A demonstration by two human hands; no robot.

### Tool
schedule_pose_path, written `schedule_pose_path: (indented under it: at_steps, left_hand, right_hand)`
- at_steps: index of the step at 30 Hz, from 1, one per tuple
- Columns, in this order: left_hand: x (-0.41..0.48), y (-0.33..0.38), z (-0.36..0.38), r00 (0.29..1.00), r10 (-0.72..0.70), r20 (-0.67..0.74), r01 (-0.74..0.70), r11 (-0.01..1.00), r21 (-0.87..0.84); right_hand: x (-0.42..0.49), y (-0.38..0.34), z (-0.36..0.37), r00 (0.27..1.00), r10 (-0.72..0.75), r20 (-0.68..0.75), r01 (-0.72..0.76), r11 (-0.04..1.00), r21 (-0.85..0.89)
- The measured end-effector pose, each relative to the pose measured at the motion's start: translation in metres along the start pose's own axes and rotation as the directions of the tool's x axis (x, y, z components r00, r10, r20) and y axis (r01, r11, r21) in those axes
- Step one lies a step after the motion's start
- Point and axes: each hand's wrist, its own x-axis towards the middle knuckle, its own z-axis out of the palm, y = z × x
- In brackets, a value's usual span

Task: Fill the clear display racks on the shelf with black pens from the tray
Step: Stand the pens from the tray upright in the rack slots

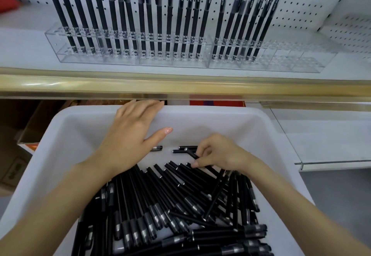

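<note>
Nearest you, the black pens (170, 205) lie heaped in the white tray (60, 135), filling its near half. Just past the heap, your right hand (218, 153) pinches a single pen (191, 154) between thumb and curled fingers. Your left hand (130, 133) rests flat on the tray's far rim, fingers together, thumb spread. Beyond, on the shelf (24, 50), the left rack (58, 44) stands full of upright pens. The right rack (291, 58) holds pens only in its left part, before the pegboard (311, 4).

The left hand (132, 133) lies palm down, fingers straight, thumb spread. The right hand (219, 153) curls, thumb and fingertips pinching a pen (192, 153).
</note>
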Motion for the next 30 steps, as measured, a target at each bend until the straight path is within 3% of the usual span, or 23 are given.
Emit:
schedule_pose_path:
  at_steps: [3, 5, 9, 12, 15, 19, 25, 27, 30]
  left_hand:
    - [0.01, 0.01, -0.016, 0.997, -0.074, 0.02, 0.076, 0.955, -0.288]
    - [0.015, 0.021, -0.029, 0.996, -0.075, 0.045, 0.086, 0.932, -0.353]
    - [0.025, 0.042, -0.052, 0.995, -0.054, 0.086, 0.082, 0.926, -0.369]
    - [0.035, 0.055, -0.063, 0.993, -0.008, 0.116, 0.043, 0.953, -0.299]
    - [0.046, 0.065, -0.065, 0.988, 0.014, 0.152, 0.043, 0.93, -0.365]
    - [0.059, 0.075, -0.06, 0.992, -0.043, 0.115, 0.099, 0.828, -0.552]
    - [0.083, 0.09, -0.042, 0.989, -0.085, 0.12, 0.146, 0.648, -0.747]
    - [0.093, 0.102, -0.034, 0.987, -0.076, 0.144, 0.16, 0.61, -0.776]
    - [0.106, 0.12, -0.023, 0.981, -0.054, 0.185, 0.182, 0.572, -0.8]
  right_hand:
    - [-0.004, -0.014, -0.009, 0.988, -0.142, -0.054, 0.15, 0.963, 0.223]
    - [-0.01, -0.027, -0.019, 0.968, -0.233, -0.091, 0.25, 0.912, 0.325]
    - [-0.02, -0.052, -0.043, 0.909, -0.384, -0.161, 0.415, 0.863, 0.288]
    - [-0.03, -0.062, -0.064, 0.888, -0.422, -0.184, 0.458, 0.85, 0.262]
    - [-0.037, -0.065, -0.083, 0.88, -0.442, -0.175, 0.472, 0.853, 0.224]
    - [-0.051, -0.053, -0.116, 0.914, -0.375, -0.152, 0.4, 0.894, 0.201]
    - [-0.081, -0.024, -0.164, 0.925, -0.213, -0.315, 0.319, 0.885, 0.338]
    - [-0.083, -0.016, -0.17, 0.912, -0.14, -0.385, 0.33, 0.809, 0.487]
    - [-0.082, -0.01, -0.175, 0.887, -0.021, -0.462, 0.391, 0.568, 0.724]
